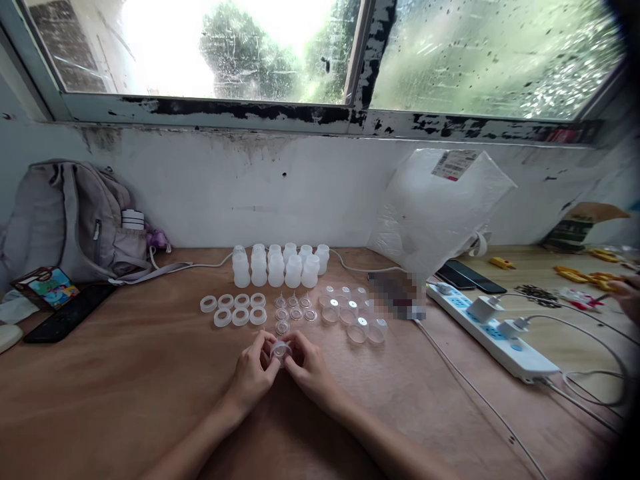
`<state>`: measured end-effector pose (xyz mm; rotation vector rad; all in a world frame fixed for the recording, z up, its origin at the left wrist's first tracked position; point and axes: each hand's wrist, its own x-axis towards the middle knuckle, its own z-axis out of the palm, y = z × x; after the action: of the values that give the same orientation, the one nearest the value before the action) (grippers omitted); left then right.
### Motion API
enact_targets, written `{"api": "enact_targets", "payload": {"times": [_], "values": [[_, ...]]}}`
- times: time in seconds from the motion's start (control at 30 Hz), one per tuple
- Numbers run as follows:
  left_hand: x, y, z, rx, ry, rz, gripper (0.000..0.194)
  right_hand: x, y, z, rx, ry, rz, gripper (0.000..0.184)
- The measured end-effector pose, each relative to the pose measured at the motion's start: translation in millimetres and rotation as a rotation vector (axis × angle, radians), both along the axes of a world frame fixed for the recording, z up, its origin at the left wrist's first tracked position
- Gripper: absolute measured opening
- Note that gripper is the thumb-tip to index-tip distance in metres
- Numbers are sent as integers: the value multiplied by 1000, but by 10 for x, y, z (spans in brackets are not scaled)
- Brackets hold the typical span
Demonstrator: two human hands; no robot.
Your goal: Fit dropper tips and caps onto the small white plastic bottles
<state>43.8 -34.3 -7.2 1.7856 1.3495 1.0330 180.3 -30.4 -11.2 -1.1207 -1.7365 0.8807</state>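
Between the fingertips of my left hand (257, 365) and my right hand (306, 363) is a translucent bottle collar ring (280, 348); both hands are closed on its sides. A clear piece seems to sit inside it, too small to make out surely. Just beyond my fingers lie several clear nipple-shaped pieces (283, 327). Left of those, white collar rings (241, 316) lie in two rows. On the right are clear round caps (357, 332), some stacked close together. Behind everything, small frosted bottles (275, 270) stand upright without collars.
A power strip (495, 333) with plugged chargers and cables lies at the right, near dark phones (470, 277). A clear plastic bag (440, 213) leans on the wall. A grey backpack (75, 220) is at the left. Another person's hand (627, 297) shows at the right edge.
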Motion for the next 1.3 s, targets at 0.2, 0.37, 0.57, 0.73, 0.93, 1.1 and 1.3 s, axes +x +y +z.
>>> {"api": "enact_targets", "payload": {"times": [0.2,0.37,0.57,0.73,0.93,1.1,1.3], "values": [[-6,8,-21,41,40,19,8,-8,9,-9,27,-14,25,17],[-8,-9,-17,50,26,-5,7,13,4,-9,65,-56,10,10],[-32,-15,-52,111,118,0,6,16,-2,-44,93,-94,7,8],[-56,8,-100,138,149,-6,7,34,-16,-34,83,-61,34,11],[-135,81,-122,161,63,53,11,34,1,-25,-228,303,232,45],[-188,147,-105,23,-140,-135,12,34,69,-48,-399,490,245,50],[-195,158,-62,-123,-352,-237,23,70,115,-65,-354,436,186,26]]}}
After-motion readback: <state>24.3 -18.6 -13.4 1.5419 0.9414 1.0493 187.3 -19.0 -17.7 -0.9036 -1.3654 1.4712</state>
